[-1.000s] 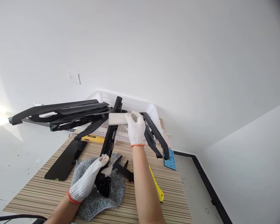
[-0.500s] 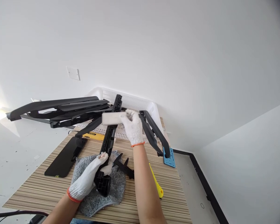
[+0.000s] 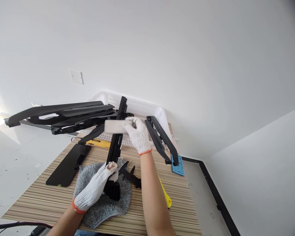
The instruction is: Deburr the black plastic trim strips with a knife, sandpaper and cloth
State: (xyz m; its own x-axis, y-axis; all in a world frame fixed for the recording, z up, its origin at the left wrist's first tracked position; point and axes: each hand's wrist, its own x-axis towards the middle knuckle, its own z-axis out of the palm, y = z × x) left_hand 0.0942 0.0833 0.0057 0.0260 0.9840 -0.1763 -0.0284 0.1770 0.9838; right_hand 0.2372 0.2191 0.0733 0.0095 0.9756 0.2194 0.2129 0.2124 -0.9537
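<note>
A long black plastic part (image 3: 115,146) slants up from the grey cloth (image 3: 102,213) toward the basket. Gloved in white, my left hand (image 3: 95,186) is wrapped round its lower end, with the thumb tip showing bare. My right hand (image 3: 138,132), also gloved, pinches a pale rectangular block (image 3: 113,127) that lies across the upper middle of the part. Whether the block touches the part cannot be made out. Just right of the part's lower end is a black caliper (image 3: 130,177).
Behind stands a white basket (image 3: 142,106) with several black parts (image 3: 71,113) jutting left and two black trims (image 3: 163,139) at right. A black panel (image 3: 66,167), yellow tool (image 3: 98,143), yellow-handled tool (image 3: 166,195) and blue piece (image 3: 178,166) are on the striped table (image 3: 36,200).
The long black part has turned about its length, and its lower end has risen slightly. My left hand moved a little right and up with it. The block in my right hand shifted slightly left.
</note>
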